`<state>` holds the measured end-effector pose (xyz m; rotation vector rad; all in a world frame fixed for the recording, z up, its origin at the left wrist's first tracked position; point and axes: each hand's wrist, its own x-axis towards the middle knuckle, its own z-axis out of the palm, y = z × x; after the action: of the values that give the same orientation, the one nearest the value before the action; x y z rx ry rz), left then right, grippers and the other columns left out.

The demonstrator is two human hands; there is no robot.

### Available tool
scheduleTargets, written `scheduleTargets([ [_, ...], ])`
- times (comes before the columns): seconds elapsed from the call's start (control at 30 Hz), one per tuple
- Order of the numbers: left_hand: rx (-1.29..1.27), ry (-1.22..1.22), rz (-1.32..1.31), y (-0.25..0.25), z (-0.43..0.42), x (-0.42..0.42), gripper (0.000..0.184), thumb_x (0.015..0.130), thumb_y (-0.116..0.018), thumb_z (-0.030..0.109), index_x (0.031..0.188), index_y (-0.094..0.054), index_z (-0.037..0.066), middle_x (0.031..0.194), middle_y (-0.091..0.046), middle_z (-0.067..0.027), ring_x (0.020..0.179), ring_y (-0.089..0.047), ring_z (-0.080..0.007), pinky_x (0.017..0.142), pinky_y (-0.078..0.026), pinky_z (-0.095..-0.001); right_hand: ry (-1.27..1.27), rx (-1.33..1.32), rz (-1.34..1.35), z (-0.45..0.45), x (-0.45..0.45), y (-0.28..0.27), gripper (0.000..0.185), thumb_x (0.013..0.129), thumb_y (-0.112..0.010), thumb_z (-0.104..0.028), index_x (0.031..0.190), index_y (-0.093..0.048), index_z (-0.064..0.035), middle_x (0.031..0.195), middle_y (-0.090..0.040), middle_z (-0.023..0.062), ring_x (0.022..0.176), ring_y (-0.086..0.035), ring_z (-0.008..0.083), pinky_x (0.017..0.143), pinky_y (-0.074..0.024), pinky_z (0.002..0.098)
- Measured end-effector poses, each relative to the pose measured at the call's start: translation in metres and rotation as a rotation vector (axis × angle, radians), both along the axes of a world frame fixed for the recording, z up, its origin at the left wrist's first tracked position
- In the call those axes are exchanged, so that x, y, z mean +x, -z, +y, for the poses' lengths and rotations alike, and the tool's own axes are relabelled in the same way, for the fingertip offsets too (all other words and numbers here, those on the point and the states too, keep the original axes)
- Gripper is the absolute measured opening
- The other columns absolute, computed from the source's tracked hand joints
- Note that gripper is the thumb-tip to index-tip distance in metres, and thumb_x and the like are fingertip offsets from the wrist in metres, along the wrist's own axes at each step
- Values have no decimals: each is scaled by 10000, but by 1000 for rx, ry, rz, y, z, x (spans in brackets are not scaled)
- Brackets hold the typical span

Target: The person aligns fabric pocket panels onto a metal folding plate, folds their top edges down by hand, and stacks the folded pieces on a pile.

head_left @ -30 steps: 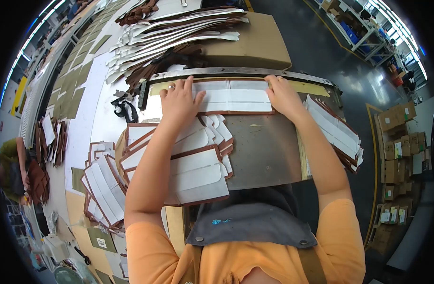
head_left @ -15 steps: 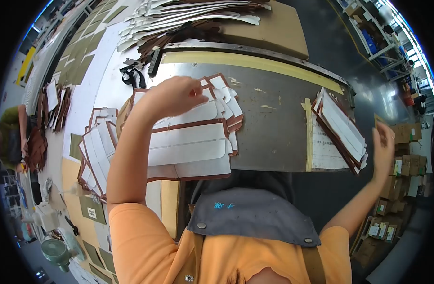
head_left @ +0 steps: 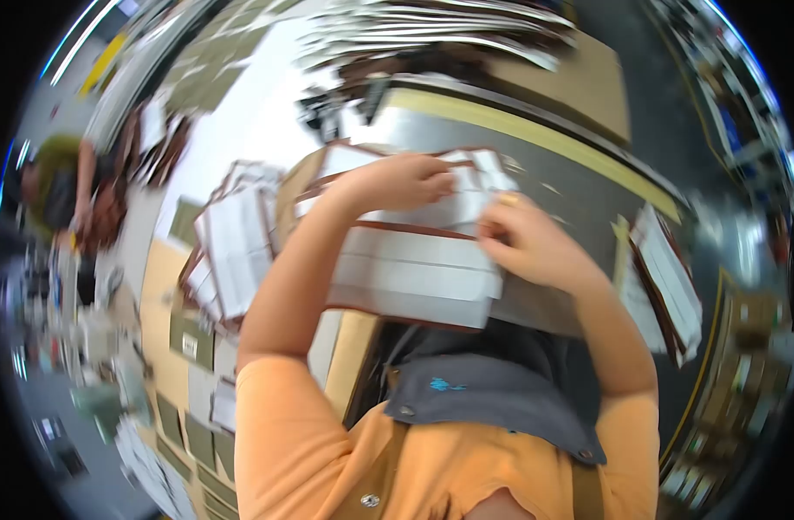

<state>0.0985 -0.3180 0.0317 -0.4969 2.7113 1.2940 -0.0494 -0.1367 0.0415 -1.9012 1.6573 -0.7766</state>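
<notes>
My left hand (head_left: 408, 183) hovers over the pile of white panels with brown edges (head_left: 411, 276), its fingers curled; what they hold, if anything, is hidden. My right hand (head_left: 522, 238) is at the right edge of the same pile, thumb and fingers pinched near a panel's corner; blur hides whether the corner is between them. The pile lies on the grey metal board (head_left: 579, 195), which has a yellow strip and a metal bar along its far side.
More brown-edged panels (head_left: 236, 251) lie at the left, and another stack (head_left: 665, 282) at the board's right end. Long white and brown strips (head_left: 431, 35) lie beside a cardboard box (head_left: 579, 82) at the back. A person (head_left: 63, 186) is at the far left.
The panel under both hands a second ago has left the bar. My right hand went out past the right stack, then came back to the middle pile. The view has turned.
</notes>
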Motion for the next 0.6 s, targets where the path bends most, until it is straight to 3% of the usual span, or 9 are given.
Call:
scheduleTargets([
  [0.07, 74, -41, -73, -1, -5, 1, 386, 964, -424, 359, 1019, -632, 39, 877, -659, -93, 775, -605, -176, 740, -480, -327, -3, 61, -73, 10, -15, -32, 58, 783, -547, -32, 835, -522, -26, 794, -461, 37, 729, -492, 126, 657, -415, 241],
  [0.1, 34, -52, -87, -10, -4, 4, 431, 963, -401, 402, 1062, -629, 50, 880, -657, -106, 790, -601, -205, 766, -472, -343, 109, 161, -323, 20, -31, -28, 72, 801, -516, -7, 863, -508, -42, 813, -452, 2, 735, -466, 77, 654, -391, 206],
  [0.17, 25, -47, -92, -27, -8, 8, 475, 961, -369, 440, 1102, -611, 57, 968, -646, -142, 875, -602, -259, 812, -458, -364, 343, 159, -306, 30, -65, -44, 51, 861, -499, 6, 901, -493, -25, 796, -453, -28, 710, -432, 45, 618, -345, 178],
  [0.23, -92, -139, -67, -22, -17, 0, 484, 949, -375, 440, 1061, -602, 27, 1028, -615, -180, 986, -577, -301, 871, -431, -383, 419, 34, -227, 29, -112, -40, 23, 885, -495, -15, 893, -489, -36, 792, -439, -31, 716, -414, 47, 630, -331, 172],
  [0.33, -408, -278, 289, -24, -17, -20, 433, 921, -435, 399, 1058, -569, 10, 1114, -564, -192, 1051, -551, -328, 895, -412, -414, 562, -79, -141, 16, -158, -18, 16, 897, -486, -30, 892, -482, -45, 787, -432, -33, 722, -402, 50, 639, -332, 181],
  [0.43, -628, -329, 288, -21, -1, -49, 380, 869, -509, 336, 1064, -545, 12, 1168, -519, -183, 1074, -536, -337, 904, -393, -444, 501, -118, -10, 3, -196, 14, 4, 879, -499, -38, 877, -502, -40, 754, -456, -21, 713, -429, 59, 643, -375, 214],
  [0.47, -713, -293, 272, -10, -2, -61, 426, 828, -552, 296, 1157, -506, 28, 1244, -473, -170, 1105, -516, -335, 923, -365, -476, 575, -110, 63, -1, -193, 19, 23, 859, -511, -45, 875, -519, -31, 747, -499, 7, 712, -465, 84, 658, -408, 235],
  [0.53, -951, -332, 246, 11, 1, -79, 581, 829, -551, 272, 1343, -379, 63, 1393, -361, -159, 1284, -362, -325, 1042, -225, -537, 645, -169, 226, -8, -186, 29, 64, 826, -529, -53, 883, -526, -23, 748, -552, 115, 701, -537, 159, 672, -453, 295],
  [0.6, -1119, -340, 250, 19, 6, -85, 629, 852, -546, 296, 1401, -308, 99, 1475, -261, -98, 1380, -183, -299, 1092, -81, -555, 721, -195, 237, -11, -169, 31, 90, 815, -548, -56, 894, -533, -16, 774, -577, 146, 704, -569, 234, 668, -460, 330],
])
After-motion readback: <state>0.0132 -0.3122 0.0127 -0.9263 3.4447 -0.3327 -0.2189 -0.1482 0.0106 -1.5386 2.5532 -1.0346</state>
